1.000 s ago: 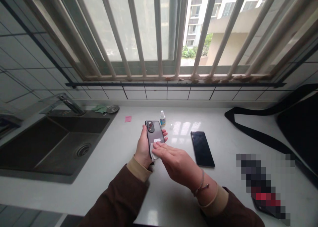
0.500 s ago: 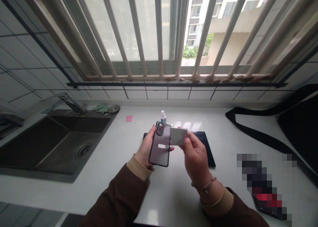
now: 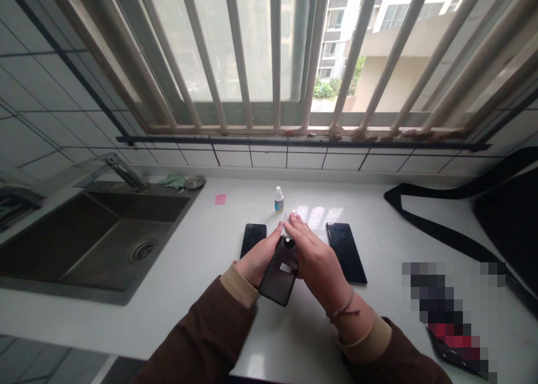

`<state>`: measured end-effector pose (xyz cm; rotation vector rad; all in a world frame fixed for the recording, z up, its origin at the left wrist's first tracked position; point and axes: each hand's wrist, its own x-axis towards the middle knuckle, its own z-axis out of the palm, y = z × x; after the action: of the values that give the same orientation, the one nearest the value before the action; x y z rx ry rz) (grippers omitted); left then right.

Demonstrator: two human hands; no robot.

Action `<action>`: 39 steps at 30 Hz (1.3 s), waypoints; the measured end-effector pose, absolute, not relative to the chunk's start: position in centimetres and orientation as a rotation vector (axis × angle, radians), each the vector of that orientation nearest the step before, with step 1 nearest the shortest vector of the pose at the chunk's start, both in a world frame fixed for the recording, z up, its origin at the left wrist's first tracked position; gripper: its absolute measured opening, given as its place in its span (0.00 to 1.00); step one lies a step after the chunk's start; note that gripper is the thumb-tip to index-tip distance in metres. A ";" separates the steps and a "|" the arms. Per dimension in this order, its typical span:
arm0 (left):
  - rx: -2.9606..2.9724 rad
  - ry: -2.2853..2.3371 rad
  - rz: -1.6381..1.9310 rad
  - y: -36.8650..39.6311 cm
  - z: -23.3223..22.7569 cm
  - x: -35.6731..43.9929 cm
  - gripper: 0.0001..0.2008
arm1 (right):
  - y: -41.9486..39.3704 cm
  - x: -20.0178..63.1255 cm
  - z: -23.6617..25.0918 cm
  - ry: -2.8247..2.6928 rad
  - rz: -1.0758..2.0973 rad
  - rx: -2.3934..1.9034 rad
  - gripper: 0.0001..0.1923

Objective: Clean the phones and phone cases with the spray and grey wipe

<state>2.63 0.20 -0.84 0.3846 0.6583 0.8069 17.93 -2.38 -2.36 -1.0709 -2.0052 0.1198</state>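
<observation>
Your left hand (image 3: 257, 259) is wrapped around a dark, matte phone case with a small white label on its back (image 3: 279, 272), gripping it from the left side and holding it tilted above the white countertop (image 3: 202, 272), just in front of your chest. Your right hand (image 3: 313, 256) lies over the top end of the case, fingers stretched forward and pressing a small pale wipe or card (image 3: 288, 227) against it; the piece is mostly hidden under your fingers, so it is hard to tell exactly what it is or how firmly you pinch it. Both hands meet at the case's upper edge, touching.

On the counter beneath and to the left of your hands lies a black, flat smartphone (image 3: 254, 239), face up. A second black smartphone with a glossy screen (image 3: 346, 252) lies to the right of your right hand, near but not touching it. Just beyond your fingertips stands a small white dropper bottle with a blue label (image 3: 279, 199), upright. Farther left sits a small pink sticky note (image 3: 221, 199), and past it the dark steel sink (image 3: 96, 238) with its metal tap (image 3: 121, 171). A black bag with a long strap (image 3: 483, 210) rests at the right end of the counter.
</observation>
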 end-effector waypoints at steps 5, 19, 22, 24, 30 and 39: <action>0.283 0.687 0.849 0.5 -0.4 2.5 0.29 | -2.7 17.5 -2.3 -2.125 0.154 -0.910 0.31; 0.309 0.883 1.104 1.6 0.9 0.3 0.40 | -5.0 16.8 0.2 -2.340 0.294 -0.532 0.25; 0.284 0.879 1.153 1.6 1.1 0.4 0.39 | -5.6 17.0 0.9 -2.243 0.375 -0.535 0.24; 0.313 0.848 1.127 1.6 1.2 0.5 0.40 | -5.8 17.2 1.1 -2.075 0.513 -0.591 0.23; 0.387 0.726 0.937 0.9 1.4 1.0 0.29 | -4.2 18.0 -0.3 -1.226 0.910 -0.971 0.16; 0.558 0.711 0.926 0.0 0.1 2.2 0.15 | -2.7 18.5 -0.7 -1.456 0.573 -1.147 0.19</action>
<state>2.19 -0.02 0.10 0.5576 0.7108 0.9258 18.49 -2.74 -0.70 -1.1470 -1.4564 0.5729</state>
